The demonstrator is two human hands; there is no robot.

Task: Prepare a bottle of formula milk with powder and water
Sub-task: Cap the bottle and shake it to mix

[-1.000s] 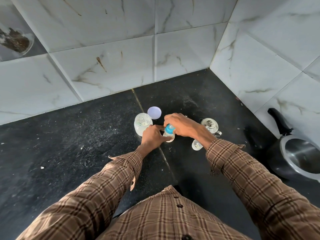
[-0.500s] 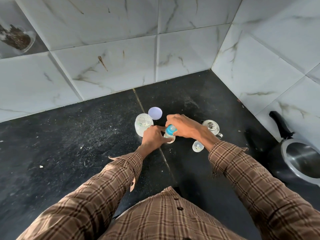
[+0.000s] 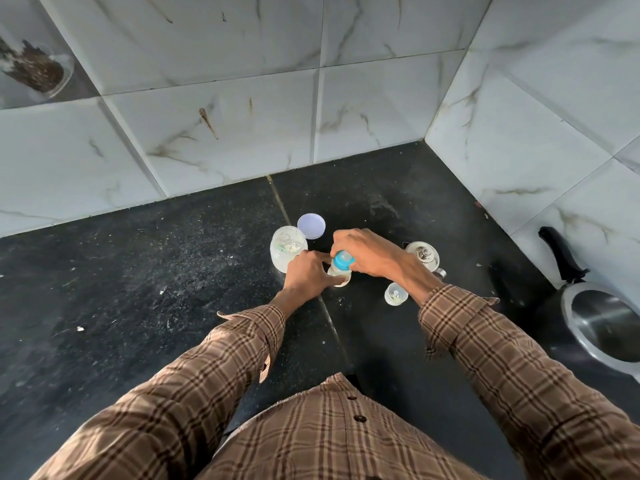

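Black stone surface (image 3: pixel 138 289) fills the corner under pale marbled wall tiles (image 3: pixel 214 133), and at the right edge stands a steel pressure cooker (image 3: pixel 602 327) with a black handle. Near the middle an open powder jar (image 3: pixel 287 249) stands upright, its round white lid (image 3: pixel 311 226) lying just behind it. Beside the person's right wrist there is a small steel vessel (image 3: pixel 423 255), and in front of it a little clear cap (image 3: pixel 394 294) lies alone. The feeding bottle (image 3: pixel 341 270) stands between the two hands: the left hand (image 3: pixel 306 275) is wrapped round its lower body, pressing it to the surface, and the right hand (image 3: pixel 367 252) has its fingers curled over the blue collar (image 3: pixel 343 260), I think for screwing it tight. Such a bottle looks small, light plastic and rather smooth, so it can tip or slide easily; holding low on the body while turning only the ridged collar seems the safest way.
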